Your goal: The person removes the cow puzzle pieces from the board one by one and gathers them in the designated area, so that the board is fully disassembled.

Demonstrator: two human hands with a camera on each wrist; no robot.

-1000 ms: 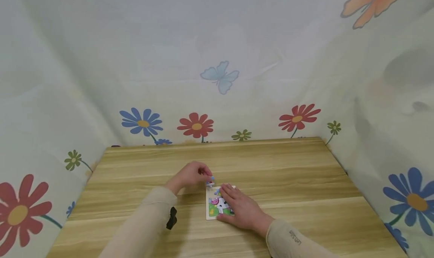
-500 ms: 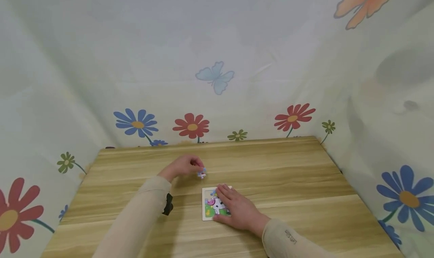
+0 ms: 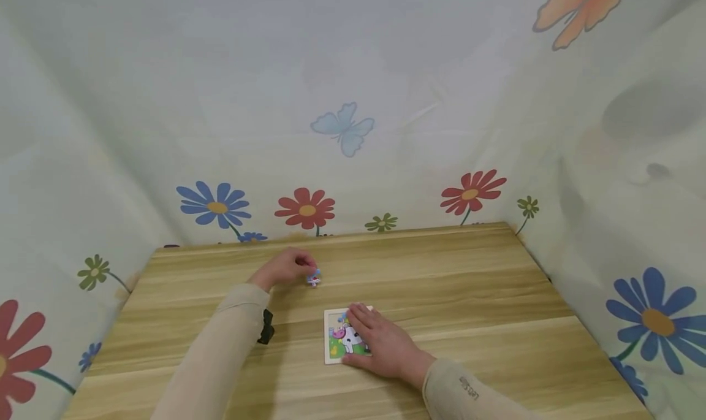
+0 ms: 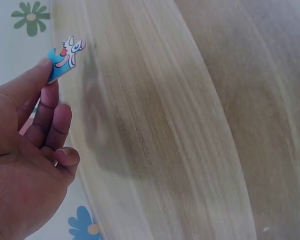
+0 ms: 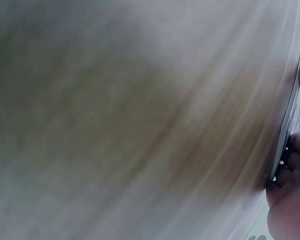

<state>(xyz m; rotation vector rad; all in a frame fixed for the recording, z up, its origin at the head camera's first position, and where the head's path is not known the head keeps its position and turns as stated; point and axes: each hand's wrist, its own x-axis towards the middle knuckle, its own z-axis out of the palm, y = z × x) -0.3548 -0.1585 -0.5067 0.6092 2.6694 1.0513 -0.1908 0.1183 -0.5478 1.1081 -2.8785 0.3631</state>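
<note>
My left hand (image 3: 284,267) pinches a small jigsaw puzzle piece (image 3: 314,280) between thumb and fingertips, over the far left-centre of the table. Close up in the left wrist view, the puzzle piece (image 4: 64,62) is blue with a white cartoon animal's face, an eye and a bit of red. The square puzzle board (image 3: 327,340) lies nearer, with a light frame and a black-and-white cow with a pink muzzle. Across its right side rests my right hand (image 3: 386,346), fingers extended over the far part and thumb by the near edge, hiding that side. Bare tan backing shows along the board's upper left.
The wood-grain table (image 3: 469,303) reaches a cloth backdrop (image 3: 419,156) printed with flowers and butterflies, which also rises on both sides. A black bow-shaped item (image 3: 266,327) sits at the left sleeve (image 3: 220,340).
My left hand has carried the puzzle piece away from the board's upper left corner, leftward and farther back. The right hand stays on the board; the head view has shifted slightly.
</note>
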